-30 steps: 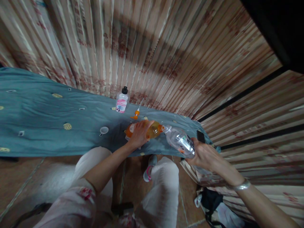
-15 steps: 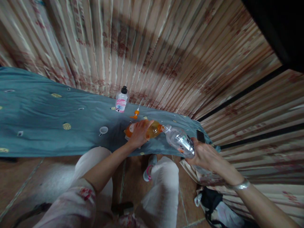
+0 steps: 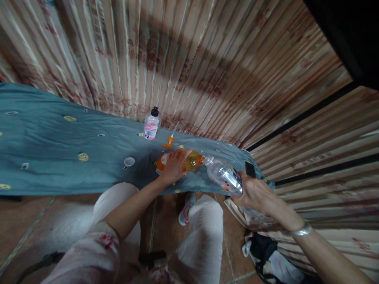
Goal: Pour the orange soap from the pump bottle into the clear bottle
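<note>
My left hand (image 3: 174, 165) is wrapped round an orange-yellow bottle (image 3: 192, 161) with liquid in it, tilted with its orange neck to the right. In my right hand (image 3: 254, 191) is a clear plastic bottle (image 3: 224, 176), held slanted by its lower end. The necks of the two bottles meet; whether one sits inside the other is too small to tell. An orange pump top (image 3: 169, 141) with a pale tube lies behind my left hand. Further back stands a clear bottle with a black cap and pink label (image 3: 152, 125).
A teal patterned cloth (image 3: 59, 142) covers the long surface before me. A dark phone-like object (image 3: 250, 169) lies near its right end. Behind hangs a pleated curtain (image 3: 142, 59). Dark and white fabric items (image 3: 272, 252) are on the lower right, beside the tiled floor (image 3: 26, 232).
</note>
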A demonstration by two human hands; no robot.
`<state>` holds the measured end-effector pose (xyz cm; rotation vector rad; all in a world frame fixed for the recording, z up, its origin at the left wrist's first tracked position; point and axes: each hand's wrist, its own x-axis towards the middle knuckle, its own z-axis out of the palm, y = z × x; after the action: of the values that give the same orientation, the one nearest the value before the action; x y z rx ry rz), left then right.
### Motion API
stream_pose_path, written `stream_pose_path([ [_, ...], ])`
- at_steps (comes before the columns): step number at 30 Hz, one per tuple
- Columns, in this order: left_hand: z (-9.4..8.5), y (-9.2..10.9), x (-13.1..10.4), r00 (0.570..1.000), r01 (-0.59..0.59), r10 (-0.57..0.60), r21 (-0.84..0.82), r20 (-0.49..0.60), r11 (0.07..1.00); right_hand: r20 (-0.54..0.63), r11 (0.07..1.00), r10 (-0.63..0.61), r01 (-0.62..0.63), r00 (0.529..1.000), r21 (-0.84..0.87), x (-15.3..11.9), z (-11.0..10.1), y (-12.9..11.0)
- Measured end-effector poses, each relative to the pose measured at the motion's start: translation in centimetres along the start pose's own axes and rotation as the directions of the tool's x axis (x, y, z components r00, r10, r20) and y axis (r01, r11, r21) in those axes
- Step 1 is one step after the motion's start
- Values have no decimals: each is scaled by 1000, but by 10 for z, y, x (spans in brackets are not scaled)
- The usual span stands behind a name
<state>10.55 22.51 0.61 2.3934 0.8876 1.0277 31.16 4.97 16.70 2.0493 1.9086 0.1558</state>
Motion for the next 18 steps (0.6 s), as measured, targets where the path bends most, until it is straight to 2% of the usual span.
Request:
stream_pose_path([
  [18,2,-1,0,1000,-3,3,4,-6,1000,-5,1000,9,-9,1000,-7,0,-2,-2],
])
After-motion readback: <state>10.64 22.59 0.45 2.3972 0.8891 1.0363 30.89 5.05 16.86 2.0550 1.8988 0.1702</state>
